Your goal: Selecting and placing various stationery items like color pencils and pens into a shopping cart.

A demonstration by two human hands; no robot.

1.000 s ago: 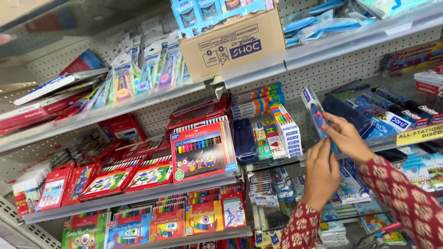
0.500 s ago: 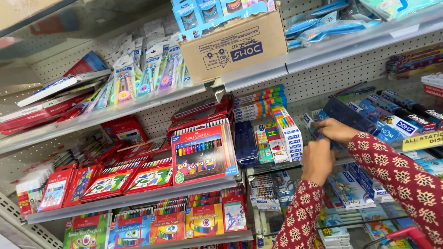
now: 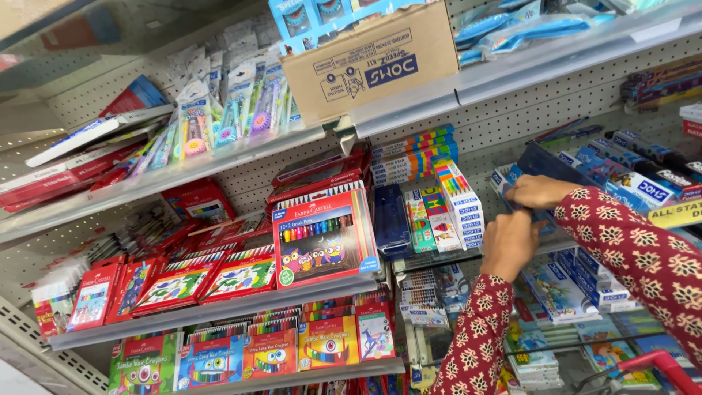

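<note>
My right hand (image 3: 540, 192) grips a flat blue pack (image 3: 503, 180) at the front of a row of similar blue packs (image 3: 621, 175) on the middle shelf. Just below it, my left hand (image 3: 512, 245) reaches up to the pack's lower edge; its fingers are turned away from me and hidden. Both arms wear red sleeves with a cream flower print. Left of my hands stand stacks of small colourful boxes (image 3: 457, 201) and dark blue boxes (image 3: 391, 219).
A large red pack of brush pens (image 3: 325, 238) leans on the shelf (image 3: 219, 307) to the left, with red colour-pencil boxes (image 3: 175, 281) beside it. A cardboard box (image 3: 373, 62) sits on the top shelf. Crayon packs (image 3: 270, 355) fill the shelf below. A red cart handle (image 3: 669, 366) is at the bottom right.
My right hand has brought the blue pack down from head height to the shelf row. My left hand has moved up to it.
</note>
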